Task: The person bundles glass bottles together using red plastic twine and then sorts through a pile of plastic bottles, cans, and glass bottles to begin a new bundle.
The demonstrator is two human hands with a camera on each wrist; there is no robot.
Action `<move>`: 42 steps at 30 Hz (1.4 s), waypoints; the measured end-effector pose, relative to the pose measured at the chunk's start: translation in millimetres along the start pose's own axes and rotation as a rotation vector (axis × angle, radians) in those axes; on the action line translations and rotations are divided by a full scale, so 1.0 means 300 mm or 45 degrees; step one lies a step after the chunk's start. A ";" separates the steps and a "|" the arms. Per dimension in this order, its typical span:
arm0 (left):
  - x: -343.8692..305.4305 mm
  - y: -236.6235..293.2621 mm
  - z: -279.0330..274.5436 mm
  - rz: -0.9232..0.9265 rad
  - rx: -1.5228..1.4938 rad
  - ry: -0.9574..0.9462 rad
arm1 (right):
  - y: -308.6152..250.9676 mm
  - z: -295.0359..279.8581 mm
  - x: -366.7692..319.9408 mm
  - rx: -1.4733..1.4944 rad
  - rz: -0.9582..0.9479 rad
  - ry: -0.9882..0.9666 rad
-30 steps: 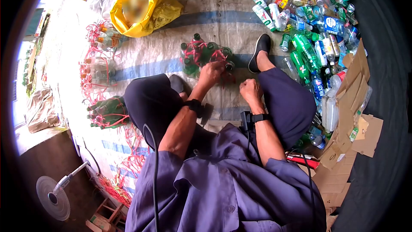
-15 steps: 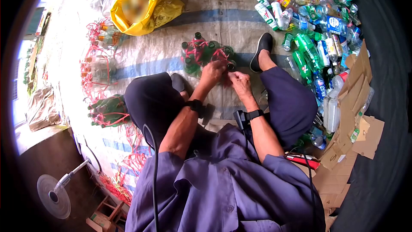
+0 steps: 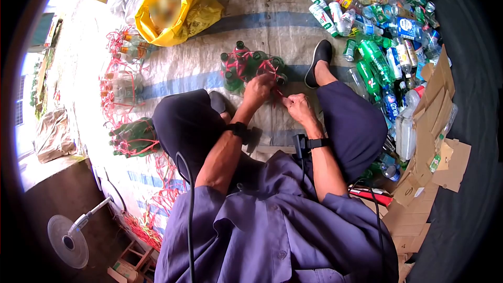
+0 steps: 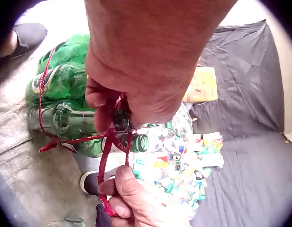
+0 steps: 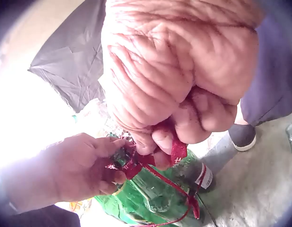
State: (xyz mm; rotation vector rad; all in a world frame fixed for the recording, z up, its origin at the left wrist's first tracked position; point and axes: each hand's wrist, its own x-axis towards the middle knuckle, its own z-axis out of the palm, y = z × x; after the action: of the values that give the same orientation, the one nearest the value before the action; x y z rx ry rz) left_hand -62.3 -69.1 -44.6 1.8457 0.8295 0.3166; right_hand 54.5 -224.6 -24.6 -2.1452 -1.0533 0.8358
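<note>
A bundle of green glass bottles (image 3: 242,65) stands on the sheet in front of the person, bound with red plastic strap (image 4: 79,140). At the bundle's near right side, the left hand (image 3: 259,89) grips a bottle neck wound with the strap; that bottle's dark green mouth (image 5: 121,157) shows between its thumb and fingers in the right wrist view. Just to the right, the right hand (image 3: 301,109) pinches a loop of the same strap, which runs stretched from the bottle neck to its curled fingers (image 5: 186,124). The left palm is hidden.
More strapped bottle bundles (image 3: 121,86) line the left side. A yellow sack (image 3: 196,18) stands at the back left, and a heap of plastic bottles and cans (image 3: 374,57) lies right, beside cardboard (image 3: 427,120). A fan (image 3: 68,241) stands at lower left.
The right hand moved left to the strap beside the left hand, then drew back slightly toward lower right, stretching the strap. The left hand stays at the bottle neck.
</note>
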 end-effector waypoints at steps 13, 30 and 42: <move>-0.003 0.095 -0.016 -0.120 0.054 0.160 | 0.018 0.050 0.005 -0.146 -0.070 0.204; 0.028 0.126 0.016 -0.074 0.018 0.424 | 0.024 0.080 0.026 0.075 0.041 0.242; 0.091 0.180 -0.047 -0.145 -0.759 0.332 | -0.045 0.076 0.056 0.627 0.151 0.198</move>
State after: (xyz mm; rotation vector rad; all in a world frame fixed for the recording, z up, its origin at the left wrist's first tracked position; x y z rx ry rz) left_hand -29.1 -52.6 5.2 1.2114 0.8940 0.6639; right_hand 39.6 -198.4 -33.4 -1.8257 -0.5703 0.8613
